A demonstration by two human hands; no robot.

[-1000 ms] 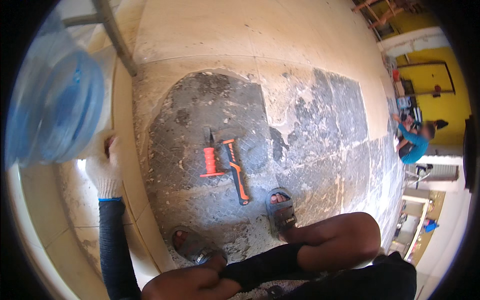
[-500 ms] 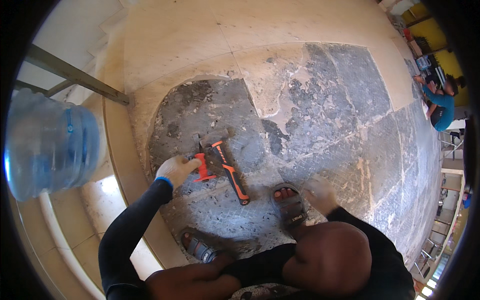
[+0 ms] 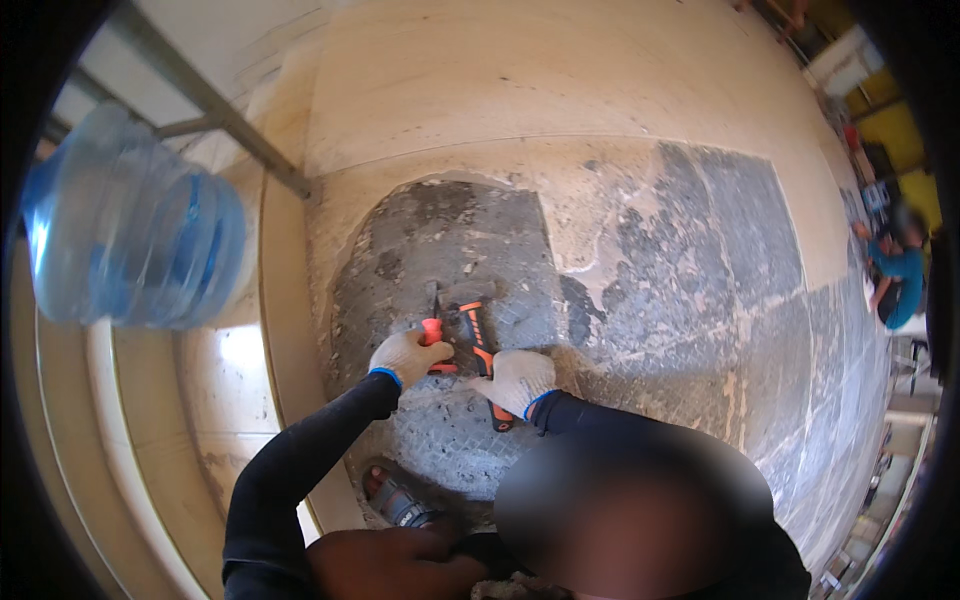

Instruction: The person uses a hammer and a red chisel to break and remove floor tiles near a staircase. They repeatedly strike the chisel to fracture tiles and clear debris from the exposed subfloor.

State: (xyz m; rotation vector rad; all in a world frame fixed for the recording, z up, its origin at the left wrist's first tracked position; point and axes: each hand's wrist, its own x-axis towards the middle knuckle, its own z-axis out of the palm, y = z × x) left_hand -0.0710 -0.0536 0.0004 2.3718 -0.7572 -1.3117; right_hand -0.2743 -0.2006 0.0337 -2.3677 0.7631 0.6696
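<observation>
My left hand [image 3: 404, 356], in a white knit glove with a blue cuff, is closed around the orange handle of a chisel [image 3: 432, 330] whose thin metal tip points away from me onto the rough grey floor patch [image 3: 450, 240]. My right hand [image 3: 516, 380], gloved the same way, lies closed over the handle of an orange-and-black hammer [image 3: 476, 338] beside the chisel. The hammer's handle end shows below the glove. Both tools are low on the grey patch.
A large blue water bottle [image 3: 130, 250] lies at the left beside a metal bar [image 3: 220, 110]. Beige tiles [image 3: 520, 80] surround the stripped grey area. My sandalled foot [image 3: 396, 497] rests near the step edge. A person in a teal shirt [image 3: 896, 272] crouches at the far right.
My left hand went from the side to the orange chisel and closed on it. My right hand came in and closed over the hammer handle. The view tilted closer.
</observation>
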